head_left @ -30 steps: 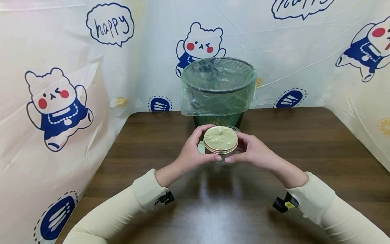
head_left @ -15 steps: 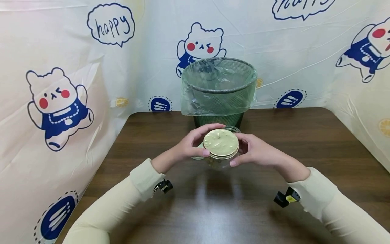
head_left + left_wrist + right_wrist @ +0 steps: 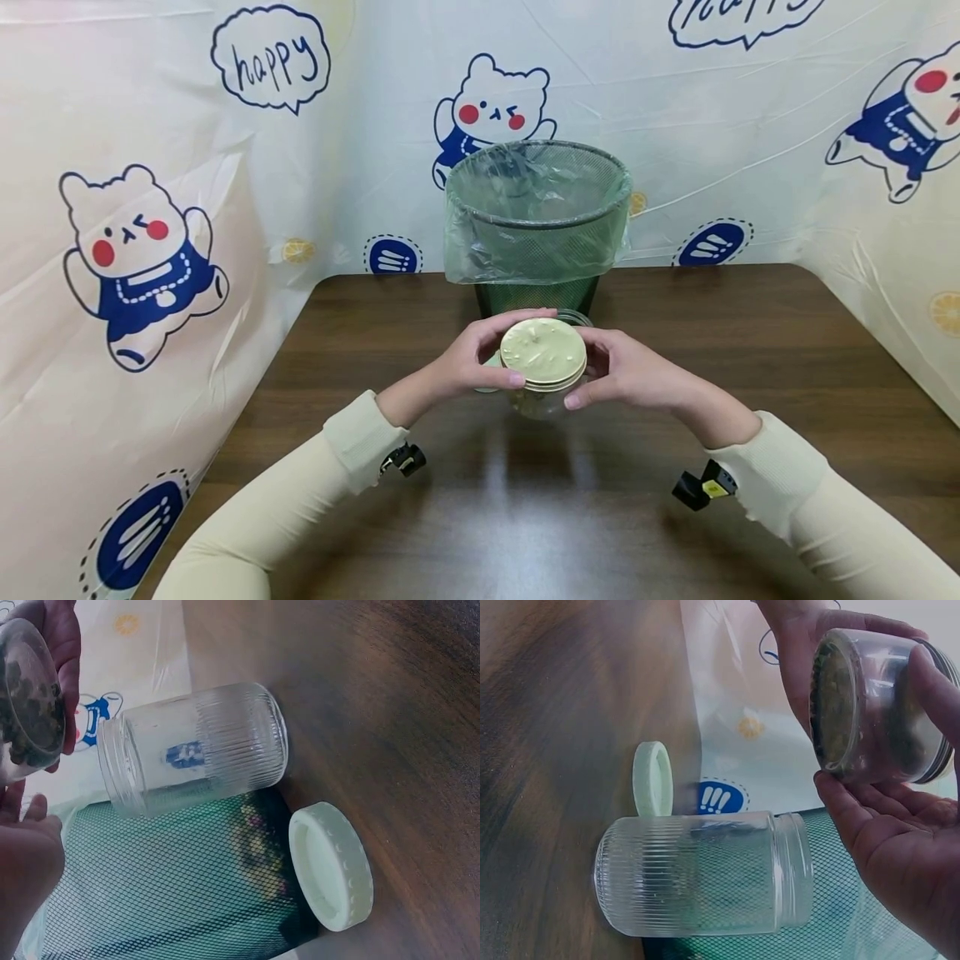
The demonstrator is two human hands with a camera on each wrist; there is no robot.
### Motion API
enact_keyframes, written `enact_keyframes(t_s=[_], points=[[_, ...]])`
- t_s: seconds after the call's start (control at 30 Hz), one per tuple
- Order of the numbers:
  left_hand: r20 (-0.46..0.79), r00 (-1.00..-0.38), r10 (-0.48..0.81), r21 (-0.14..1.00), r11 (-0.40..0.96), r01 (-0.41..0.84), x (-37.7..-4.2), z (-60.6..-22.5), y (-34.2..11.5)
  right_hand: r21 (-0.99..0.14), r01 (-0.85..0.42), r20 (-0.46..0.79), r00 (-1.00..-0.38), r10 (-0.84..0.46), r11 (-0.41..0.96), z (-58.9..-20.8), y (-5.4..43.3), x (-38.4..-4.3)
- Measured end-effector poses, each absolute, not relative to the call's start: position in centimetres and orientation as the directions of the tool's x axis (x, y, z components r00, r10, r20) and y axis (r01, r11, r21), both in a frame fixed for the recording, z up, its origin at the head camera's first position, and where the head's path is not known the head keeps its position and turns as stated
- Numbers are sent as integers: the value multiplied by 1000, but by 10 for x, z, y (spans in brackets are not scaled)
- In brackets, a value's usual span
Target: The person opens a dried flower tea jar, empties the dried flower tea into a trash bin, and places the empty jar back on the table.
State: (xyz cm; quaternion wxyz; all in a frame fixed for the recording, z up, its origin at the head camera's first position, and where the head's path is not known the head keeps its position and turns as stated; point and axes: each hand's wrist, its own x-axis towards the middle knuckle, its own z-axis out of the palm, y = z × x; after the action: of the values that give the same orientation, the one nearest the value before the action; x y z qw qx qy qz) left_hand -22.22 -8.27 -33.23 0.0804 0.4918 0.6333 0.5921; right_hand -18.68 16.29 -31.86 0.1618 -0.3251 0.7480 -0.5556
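Note:
Both hands hold a small clear jar [image 3: 877, 712] above the table, its gold screw lid [image 3: 543, 350] facing up. Dark dried pieces show through its wall and base. My left hand [image 3: 476, 354] grips the lid's edge, thumb in front and fingers curled round the far side. Lower on the right, my right hand [image 3: 637, 367] wraps the jar's body, thumb across the front. Behind the held jar stands a ribbed glass jar [image 3: 202, 746], upright, uncovered, with nothing inside; the head view shows little beyond its rim. A pale green lid [image 3: 330, 866] lies beside it, on its left.
A mesh waste bin [image 3: 538, 217] with a green plastic liner stands at the table's back, just behind the glass jar. The brown wooden table [image 3: 360, 350] meets a printed cloth backdrop [image 3: 360, 125] at the rear and left side.
The held jar has come slightly lower and nearer. My left thumb has shifted leftward from the jar's front to the lid's edge, and the left fingers reach farther round. Over the last half second little moves.

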Motion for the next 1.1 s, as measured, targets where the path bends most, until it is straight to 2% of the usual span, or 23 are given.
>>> enact_keyframes(t_s=[0.37, 0.5, 0.63, 0.83, 1.1], points=[[472, -705, 529, 846, -48, 530, -206, -333, -79, -946, -252, 103, -832, -546, 206, -318, 156, -182], [463, -757, 462, 851, 9, 525, -199, -333, -77, -950, -242, 113, -857, -504, 198, -320, 152, -178], [451, -783, 428, 852, 57, 521, -194, -334, -75, -941, -257, 126, -870, -477, 221, -321, 150, -176], [479, -754, 449, 830, 47, 556, -195, -335, -76, -938, -247, 109, -876, -471, 243, -322, 149, -176], [498, -600, 626, 839, -172, 516, -212, -331, -86, -945, -246, 96, -837, -538, 214, -319, 152, -176]])
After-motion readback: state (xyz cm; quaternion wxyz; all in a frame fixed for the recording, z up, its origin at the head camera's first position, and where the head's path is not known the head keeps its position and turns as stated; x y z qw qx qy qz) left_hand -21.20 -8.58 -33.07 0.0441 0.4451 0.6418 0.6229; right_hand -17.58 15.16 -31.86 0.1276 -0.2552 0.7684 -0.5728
